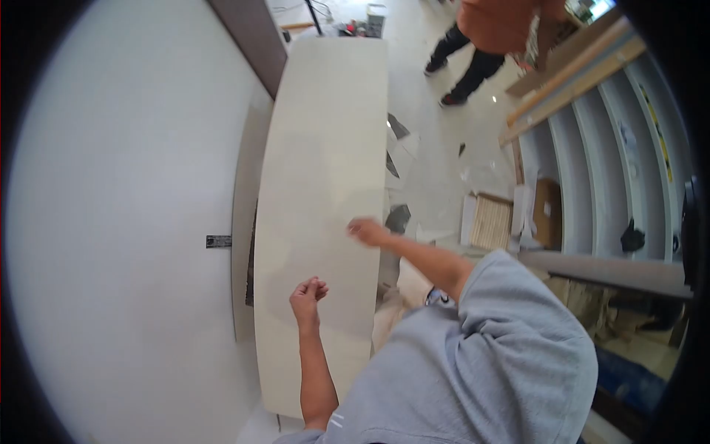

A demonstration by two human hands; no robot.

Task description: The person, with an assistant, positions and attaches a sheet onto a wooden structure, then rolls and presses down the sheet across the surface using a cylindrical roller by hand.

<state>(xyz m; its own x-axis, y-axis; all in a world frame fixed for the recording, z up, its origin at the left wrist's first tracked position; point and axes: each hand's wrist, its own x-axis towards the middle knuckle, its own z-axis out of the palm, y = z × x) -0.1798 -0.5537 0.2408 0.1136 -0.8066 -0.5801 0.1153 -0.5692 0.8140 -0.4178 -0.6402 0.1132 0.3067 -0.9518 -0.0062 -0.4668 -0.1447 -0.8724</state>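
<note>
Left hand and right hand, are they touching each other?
Apart: the head view plainly shows cream board between the left hand and the right hand.

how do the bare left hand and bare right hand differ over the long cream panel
The bare left hand looks fairly sharp; the bare right hand is blurred. The left hand sits lower in the picture than the right hand. The left hand is near the middle of the long cream panel's width, the right hand near its right edge. Both have bent fingers.
</note>
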